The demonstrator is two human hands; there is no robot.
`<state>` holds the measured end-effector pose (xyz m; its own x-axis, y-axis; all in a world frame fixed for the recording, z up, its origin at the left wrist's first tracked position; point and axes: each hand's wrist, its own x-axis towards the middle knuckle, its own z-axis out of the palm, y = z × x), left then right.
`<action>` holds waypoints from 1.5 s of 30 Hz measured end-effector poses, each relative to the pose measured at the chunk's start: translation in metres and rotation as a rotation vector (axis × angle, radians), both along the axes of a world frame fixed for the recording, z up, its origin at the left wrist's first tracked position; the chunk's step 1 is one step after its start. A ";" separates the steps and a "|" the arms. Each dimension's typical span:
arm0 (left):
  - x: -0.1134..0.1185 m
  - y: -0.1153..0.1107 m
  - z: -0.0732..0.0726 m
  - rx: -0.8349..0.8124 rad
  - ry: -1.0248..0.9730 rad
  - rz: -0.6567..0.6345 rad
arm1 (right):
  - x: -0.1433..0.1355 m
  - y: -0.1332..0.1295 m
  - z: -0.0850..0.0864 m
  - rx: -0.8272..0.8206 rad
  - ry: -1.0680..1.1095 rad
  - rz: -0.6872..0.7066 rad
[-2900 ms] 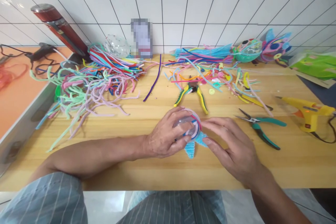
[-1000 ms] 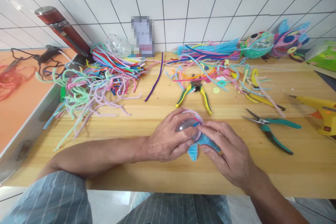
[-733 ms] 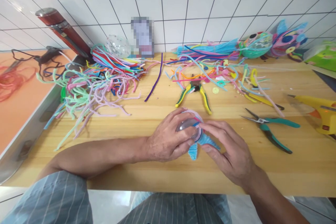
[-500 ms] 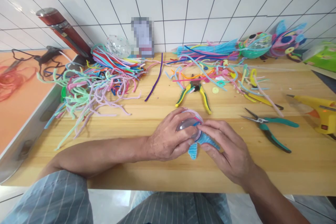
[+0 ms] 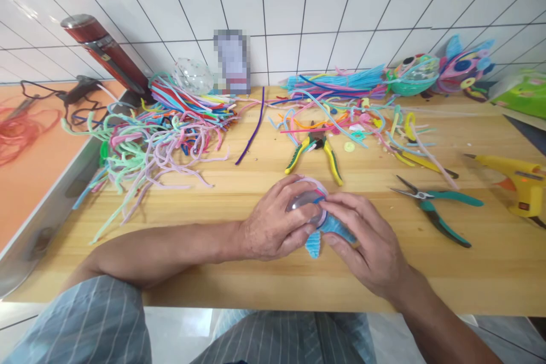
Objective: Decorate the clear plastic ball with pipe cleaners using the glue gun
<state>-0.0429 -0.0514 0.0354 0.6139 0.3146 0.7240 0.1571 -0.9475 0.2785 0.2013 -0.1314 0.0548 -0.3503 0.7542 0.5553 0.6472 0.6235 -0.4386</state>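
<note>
A clear plastic ball with pink and blue pipe cleaner trim lies near the table's front edge. Blue fuzzy fins stick out from its lower right side. My left hand is wrapped round the ball from the left, with its fingers over the top. From the right, my right hand touches the trim with its fingertips, its fingers closed together at the ball's right edge. The fingers partly hide the ball and the spot where they meet.
Yellow-handled cutters lie beyond the ball, green-handled pliers to the right. A yellow glue gun is at the far right. Pipe cleaners heap at the left; a red flask leans behind. Finished-looking fish stand back right.
My right hand's fingers have shifted very slightly at the ball's right edge. The left hand keeps its hold in the same place.
</note>
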 end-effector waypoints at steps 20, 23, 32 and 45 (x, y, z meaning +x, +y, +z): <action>-0.002 -0.005 -0.009 -0.183 -0.089 -0.045 | -0.010 0.007 -0.012 0.082 0.039 -0.026; -0.002 -0.004 -0.010 -0.175 -0.067 -0.052 | -0.010 0.008 -0.013 0.093 0.050 -0.026; 0.000 0.004 -0.012 -0.160 -0.083 -0.059 | -0.012 0.013 -0.020 0.113 0.077 -0.041; 0.002 0.007 -0.021 -0.210 -0.087 -0.029 | -0.010 0.018 -0.026 0.117 0.077 -0.052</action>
